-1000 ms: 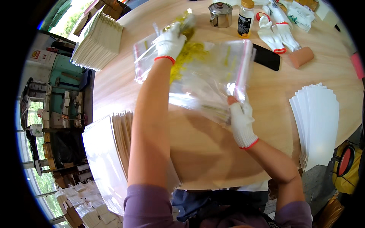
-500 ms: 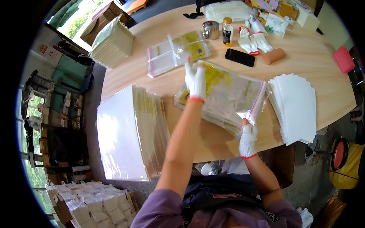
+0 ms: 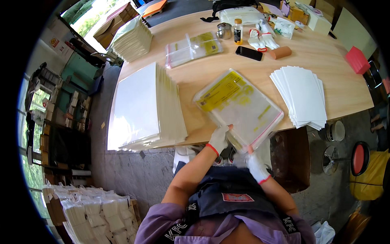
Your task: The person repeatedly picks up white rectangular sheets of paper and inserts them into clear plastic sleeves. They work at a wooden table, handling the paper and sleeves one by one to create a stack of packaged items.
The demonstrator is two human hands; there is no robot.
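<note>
The camera is worn on the head, the left one of a pair, looking steeply down and forward across the table (image 3: 341, 89). It seems near to me: sleeves (image 3: 156, 219) and apron (image 3: 215, 183) crowd the bottom of the frame, left hand (image 3: 219, 139) and right hand (image 3: 256, 166) just below the middle. Its fisheye reaches wide, to an opening (image 3: 87, 22) at upper left and a stool (image 3: 359, 158) at right.

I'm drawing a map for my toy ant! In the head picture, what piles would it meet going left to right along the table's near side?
Tall stack of plastic-wrapped white sheets → pile of clear bags with yellow print → fan of white cards.
</note>
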